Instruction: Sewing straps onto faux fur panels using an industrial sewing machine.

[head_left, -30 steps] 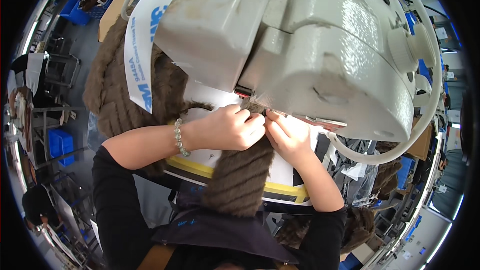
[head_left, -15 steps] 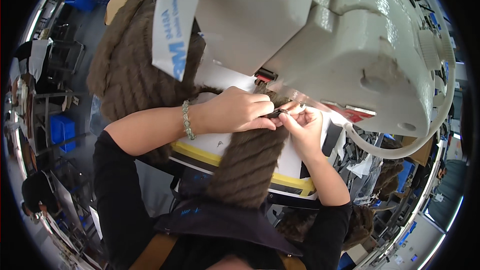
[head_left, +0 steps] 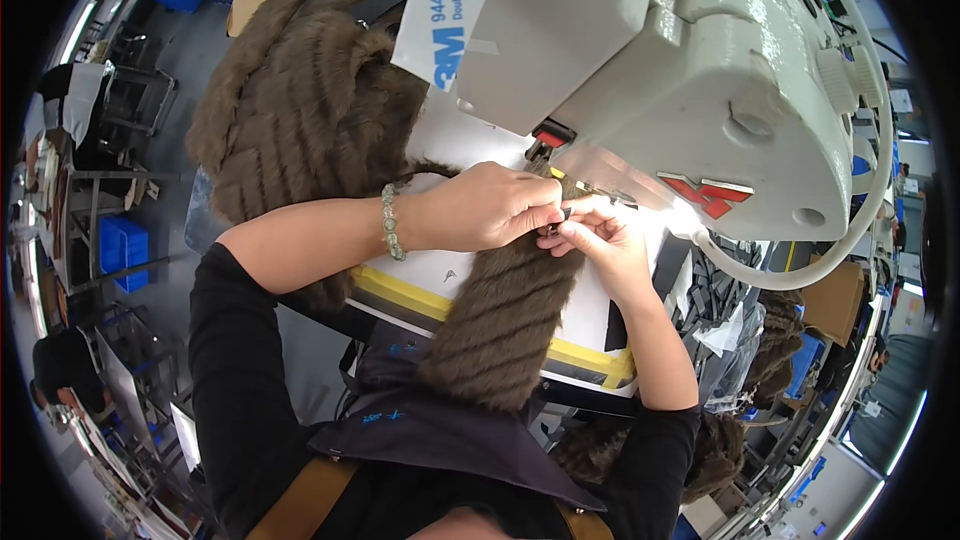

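Observation:
A brown fur strip [head_left: 500, 325] with slanting ribs runs from beneath the sewing machine [head_left: 690, 120] toward my body. Over its upper part, just in front of the presser foot area, my two hands meet. My left hand [head_left: 485, 206] has its fingers closed in a pinch, palm down. Facing it, my right hand [head_left: 605, 238] pinches with thumb and forefinger. Between the fingertips is a small dark piece [head_left: 551, 230], mostly covered by the fingers; its kind cannot be made out. The larger brown fur body [head_left: 300, 110] is heaped to the left on the worktop.
Yellow tape [head_left: 405, 292] edges the white worktop [head_left: 430, 265]. A white hose [head_left: 770, 278] loops at the machine's right. Black strips [head_left: 700, 290] and a clear plastic bag [head_left: 735, 355] lie on the right. A blue bin [head_left: 124, 252] stands on the floor at left.
The whole view has shifted a little. My fingertips have changed their pinch on the small dark piece, and less of it shows now. The fur strip lies much as before.

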A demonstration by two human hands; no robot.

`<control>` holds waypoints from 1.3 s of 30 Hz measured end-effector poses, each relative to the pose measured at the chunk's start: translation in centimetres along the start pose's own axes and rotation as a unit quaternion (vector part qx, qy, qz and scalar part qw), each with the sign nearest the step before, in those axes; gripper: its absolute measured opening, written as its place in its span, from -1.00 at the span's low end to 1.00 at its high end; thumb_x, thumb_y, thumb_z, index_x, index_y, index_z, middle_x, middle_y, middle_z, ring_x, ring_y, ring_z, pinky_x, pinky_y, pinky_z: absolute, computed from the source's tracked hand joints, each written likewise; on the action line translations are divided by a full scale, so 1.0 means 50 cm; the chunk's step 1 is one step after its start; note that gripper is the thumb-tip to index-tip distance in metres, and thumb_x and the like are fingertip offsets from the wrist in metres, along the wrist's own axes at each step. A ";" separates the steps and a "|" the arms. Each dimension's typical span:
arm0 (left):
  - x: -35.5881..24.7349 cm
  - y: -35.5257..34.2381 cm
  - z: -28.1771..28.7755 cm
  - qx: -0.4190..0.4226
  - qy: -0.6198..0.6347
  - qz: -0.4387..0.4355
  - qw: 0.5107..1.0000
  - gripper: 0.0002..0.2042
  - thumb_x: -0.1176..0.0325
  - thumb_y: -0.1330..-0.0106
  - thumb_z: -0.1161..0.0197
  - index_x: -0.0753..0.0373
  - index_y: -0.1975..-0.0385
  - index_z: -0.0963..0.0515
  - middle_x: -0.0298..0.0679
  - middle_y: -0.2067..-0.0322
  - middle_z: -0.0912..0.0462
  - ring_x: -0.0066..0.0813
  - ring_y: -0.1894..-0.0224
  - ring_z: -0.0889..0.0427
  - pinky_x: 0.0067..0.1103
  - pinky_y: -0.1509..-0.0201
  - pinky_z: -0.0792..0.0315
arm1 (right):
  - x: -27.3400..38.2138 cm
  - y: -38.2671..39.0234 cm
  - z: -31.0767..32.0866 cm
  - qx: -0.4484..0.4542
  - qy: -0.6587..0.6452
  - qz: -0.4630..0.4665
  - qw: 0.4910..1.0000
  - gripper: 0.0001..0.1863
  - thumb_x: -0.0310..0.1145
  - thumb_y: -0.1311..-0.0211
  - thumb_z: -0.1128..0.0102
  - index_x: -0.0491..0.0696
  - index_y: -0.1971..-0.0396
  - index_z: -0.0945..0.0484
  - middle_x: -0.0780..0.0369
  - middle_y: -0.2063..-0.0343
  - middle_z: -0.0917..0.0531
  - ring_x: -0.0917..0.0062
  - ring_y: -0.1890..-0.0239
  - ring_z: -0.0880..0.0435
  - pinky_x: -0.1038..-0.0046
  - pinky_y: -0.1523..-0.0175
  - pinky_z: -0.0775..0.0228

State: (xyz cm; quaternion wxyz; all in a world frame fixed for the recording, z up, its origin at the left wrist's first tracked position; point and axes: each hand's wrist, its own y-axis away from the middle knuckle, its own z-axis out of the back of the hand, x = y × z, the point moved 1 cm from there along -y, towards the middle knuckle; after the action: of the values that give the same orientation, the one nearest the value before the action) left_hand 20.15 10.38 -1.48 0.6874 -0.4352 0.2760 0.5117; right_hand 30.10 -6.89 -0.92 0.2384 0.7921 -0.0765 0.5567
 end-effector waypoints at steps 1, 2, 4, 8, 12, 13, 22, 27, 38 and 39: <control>0.000 0.000 0.001 0.000 0.000 -0.001 1.000 -0.79 0.27 -0.33 -0.10 0.25 0.47 -0.35 -0.17 0.59 -0.50 -0.13 0.52 -0.53 -0.37 0.48 -0.33 | -0.002 -0.001 0.002 0.000 0.000 0.001 1.000 -0.82 -0.48 -0.25 -0.14 -0.23 0.18 -0.53 0.17 0.35 -0.66 0.50 0.31 -0.70 0.59 0.23 -0.53; -0.001 0.000 0.003 0.008 0.002 0.004 1.000 -0.79 0.26 -0.33 -0.10 0.25 0.46 -0.35 -0.17 0.59 -0.49 -0.14 0.52 -0.53 -0.36 0.48 -0.33 | -0.006 -0.002 0.006 0.009 0.014 -0.009 1.000 -0.84 -0.47 -0.26 -0.14 -0.21 0.21 -0.53 0.20 0.36 -0.65 0.53 0.33 -0.69 0.62 0.25 -0.50; -0.006 -0.003 0.008 0.018 0.006 0.007 1.000 -0.78 0.26 -0.33 -0.10 0.25 0.46 -0.35 -0.17 0.60 -0.49 -0.14 0.52 -0.53 -0.36 0.48 -0.33 | -0.007 0.000 0.008 0.016 0.027 -0.018 0.999 -0.86 -0.45 -0.27 -0.14 -0.19 0.25 -0.54 0.23 0.37 -0.64 0.57 0.34 -0.68 0.65 0.28 -0.47; -0.023 -0.013 0.021 0.088 0.004 0.086 0.992 -0.81 0.25 -0.31 -0.13 0.22 0.39 -0.36 -0.18 0.57 -0.51 -0.15 0.49 -0.55 -0.36 0.45 -0.35 | -0.011 0.002 0.008 0.012 0.031 0.000 0.999 -0.88 -0.43 -0.27 -0.16 -0.18 0.30 -0.53 0.27 0.42 -0.63 0.65 0.39 -0.66 0.67 0.30 -0.45; -0.009 -0.007 0.007 0.034 0.007 0.040 0.999 -0.84 0.27 -0.29 -0.14 0.18 0.32 -0.37 -0.20 0.51 -0.54 -0.17 0.45 -0.58 -0.39 0.42 -0.40 | -0.014 0.005 -0.006 -0.034 0.093 0.002 0.995 -0.89 -0.44 -0.22 -0.21 -0.17 0.32 -0.53 0.31 0.47 -0.64 0.72 0.43 -0.64 0.70 0.33 -0.47; -0.004 -0.006 0.005 0.036 0.008 0.040 0.999 -0.84 0.27 -0.29 -0.14 0.18 0.32 -0.37 -0.20 0.51 -0.54 -0.17 0.45 -0.58 -0.39 0.42 -0.40 | -0.016 0.005 -0.008 -0.035 0.092 0.002 0.995 -0.89 -0.44 -0.22 -0.21 -0.17 0.32 -0.53 0.31 0.47 -0.64 0.72 0.43 -0.64 0.70 0.33 -0.47; -0.009 -0.007 0.013 0.040 -0.030 -0.030 0.998 -0.87 0.30 -0.28 -0.15 0.19 0.29 -0.44 -0.28 0.43 -0.55 -0.28 0.43 -0.59 -0.45 0.41 -0.43 | -0.014 0.007 -0.016 -0.052 0.090 -0.007 0.995 -0.92 -0.49 -0.18 -0.24 -0.17 0.36 -0.55 0.35 0.48 -0.64 0.78 0.45 -0.62 0.73 0.32 -0.47; -0.007 -0.004 0.013 0.051 -0.047 -0.041 0.997 -0.90 0.34 -0.26 -0.18 0.20 0.35 -0.45 -0.28 0.44 -0.54 -0.29 0.44 -0.57 -0.48 0.41 -0.43 | -0.010 0.007 -0.010 -0.033 0.081 -0.003 0.996 -0.89 -0.50 -0.17 -0.25 -0.16 0.31 -0.57 0.36 0.47 -0.64 0.81 0.43 -0.59 0.74 0.30 -0.42; -0.014 -0.001 0.007 -0.013 0.050 0.053 0.997 -0.91 0.49 -0.28 -0.14 0.28 0.28 -0.41 -0.19 0.47 -0.51 -0.27 0.45 -0.53 -0.48 0.39 -0.40 | -0.025 0.009 -0.031 -0.069 0.271 0.164 0.946 -0.90 -0.53 -0.13 -0.28 -0.18 0.38 -0.53 0.34 0.54 -0.60 0.76 0.48 -0.55 0.70 0.37 -0.35; -0.013 0.000 0.005 -0.023 0.033 0.039 0.998 -0.89 0.49 -0.28 -0.14 0.28 0.25 -0.39 -0.19 0.48 -0.50 -0.27 0.47 -0.51 -0.47 0.39 -0.39 | -0.034 0.008 -0.030 -0.075 0.208 0.140 0.965 -0.91 -0.54 -0.14 -0.27 -0.19 0.39 -0.53 0.33 0.54 -0.60 0.76 0.50 -0.55 0.70 0.38 -0.34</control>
State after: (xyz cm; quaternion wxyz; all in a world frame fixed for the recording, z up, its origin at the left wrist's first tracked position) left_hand 19.94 10.28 -0.83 0.6471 -0.4564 0.3035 0.5299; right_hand 28.06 -6.77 -1.96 0.2271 0.6199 -0.1766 0.7300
